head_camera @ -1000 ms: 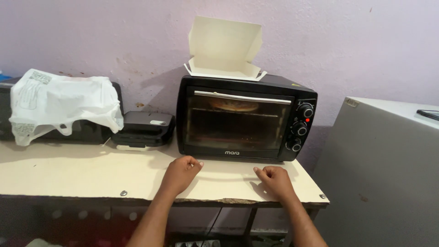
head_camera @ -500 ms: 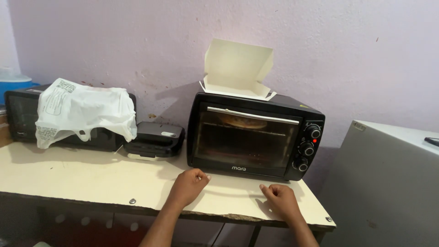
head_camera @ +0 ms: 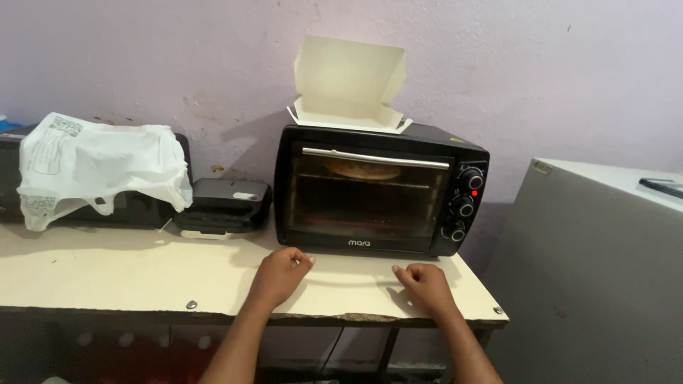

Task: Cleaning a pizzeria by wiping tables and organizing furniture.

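A black countertop oven [head_camera: 377, 192] stands on a cream table [head_camera: 107, 274], its glass door closed. A round flat bread or pizza [head_camera: 363, 169] lies on the upper rack inside. A red light glows by the top knob [head_camera: 474, 182]. An open white cardboard box [head_camera: 348, 85] sits on the oven's roof. My left hand [head_camera: 279, 274] rests on the table just in front of the oven, fingers curled, holding nothing. My right hand [head_camera: 423, 281] rests the same way near the oven's right front corner.
A black sandwich press [head_camera: 224, 206] sits left of the oven. Further left, a white plastic bag [head_camera: 99, 167] drapes over a dark appliance. A grey cabinet or fridge [head_camera: 597, 270] stands to the right with a dark flat object [head_camera: 662, 186] on top.
Both hands stay resting on the table in front of the oven. The view has shifted slightly, so the oven sits more in the middle of the picture.
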